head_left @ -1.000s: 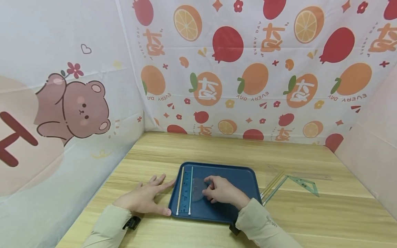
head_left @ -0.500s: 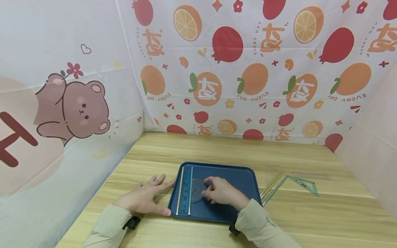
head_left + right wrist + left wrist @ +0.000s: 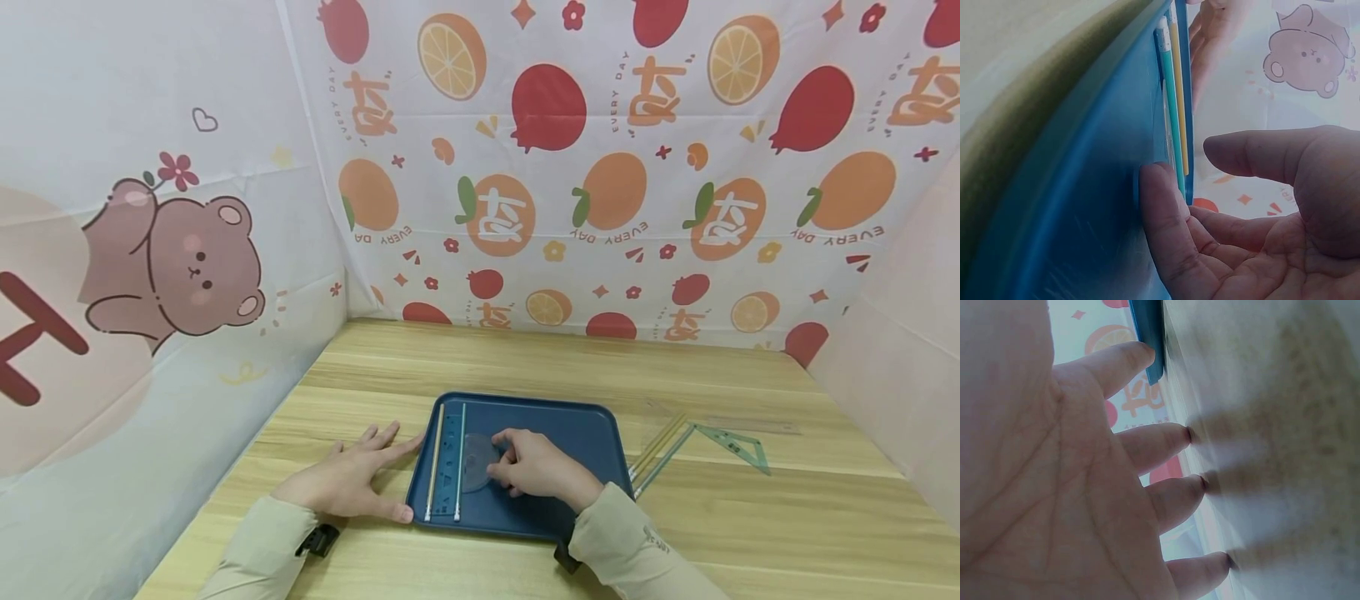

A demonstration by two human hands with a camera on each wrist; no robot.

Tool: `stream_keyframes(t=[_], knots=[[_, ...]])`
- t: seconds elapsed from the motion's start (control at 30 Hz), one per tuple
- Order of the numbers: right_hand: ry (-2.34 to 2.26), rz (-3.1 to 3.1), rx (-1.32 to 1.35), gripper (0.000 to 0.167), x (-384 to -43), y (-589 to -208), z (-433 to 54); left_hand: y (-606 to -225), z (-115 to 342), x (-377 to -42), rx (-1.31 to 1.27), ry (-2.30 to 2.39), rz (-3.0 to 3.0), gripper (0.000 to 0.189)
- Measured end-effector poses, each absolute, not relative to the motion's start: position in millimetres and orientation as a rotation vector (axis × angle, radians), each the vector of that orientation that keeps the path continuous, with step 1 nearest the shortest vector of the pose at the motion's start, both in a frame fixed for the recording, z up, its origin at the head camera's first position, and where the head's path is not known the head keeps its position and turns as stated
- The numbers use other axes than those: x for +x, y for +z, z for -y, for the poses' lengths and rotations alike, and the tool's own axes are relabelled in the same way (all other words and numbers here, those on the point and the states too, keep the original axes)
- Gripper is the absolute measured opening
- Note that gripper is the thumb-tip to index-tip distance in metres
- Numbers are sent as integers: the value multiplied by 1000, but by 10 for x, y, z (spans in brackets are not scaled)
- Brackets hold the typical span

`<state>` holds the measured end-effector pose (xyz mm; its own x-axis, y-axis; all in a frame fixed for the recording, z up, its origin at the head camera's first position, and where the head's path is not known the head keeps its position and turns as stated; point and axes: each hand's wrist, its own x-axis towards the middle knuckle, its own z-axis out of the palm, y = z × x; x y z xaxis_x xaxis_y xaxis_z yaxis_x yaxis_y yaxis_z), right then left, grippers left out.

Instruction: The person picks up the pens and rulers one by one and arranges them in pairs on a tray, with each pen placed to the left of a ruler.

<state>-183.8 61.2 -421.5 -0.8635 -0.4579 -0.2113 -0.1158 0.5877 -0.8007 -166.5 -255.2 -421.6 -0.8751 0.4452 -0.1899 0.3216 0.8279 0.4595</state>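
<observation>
A clear, half-round protractor (image 3: 476, 463) lies flat in the dark blue tray (image 3: 540, 518). My right hand (image 3: 536, 460) is over it, with a fingertip touching it and the thumb apart from the fingers in the right wrist view. To the protractor's left are a green pencil (image 3: 461, 450), a blue-looking see-through ruler (image 3: 447, 467) with cut-out shapes, and a yellow pencil (image 3: 436, 467), side by side. My left hand (image 3: 352, 482) rests on the table with spread fingers, its index finger and thumb against the tray's left rim (image 3: 1155, 337).
Right of the tray, on the wooden table (image 3: 525, 358), lie yellow pencils (image 3: 660, 443), a green pencil (image 3: 666, 458), a green set square (image 3: 735, 446) and a clear ruler (image 3: 757, 426). Patterned cloth (image 3: 465, 125) hangs behind the table.
The protractor has shifted slightly toward the tray's near side under my right fingers, its straight edge beside the green pencil. My left hand stays put.
</observation>
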Motion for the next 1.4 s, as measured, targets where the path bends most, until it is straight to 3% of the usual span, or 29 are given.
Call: stream_keyframes(t=[0.63,1.4], knots=[[-1198,-2416,-487,48,-1814,-4198,-655,-4217,2546,-1665,596,604,-2735,109],[-1192,-2499,-543,48,-1751,-4067,-1063,-4197,2533,-1662,604,592,-2740,109]])
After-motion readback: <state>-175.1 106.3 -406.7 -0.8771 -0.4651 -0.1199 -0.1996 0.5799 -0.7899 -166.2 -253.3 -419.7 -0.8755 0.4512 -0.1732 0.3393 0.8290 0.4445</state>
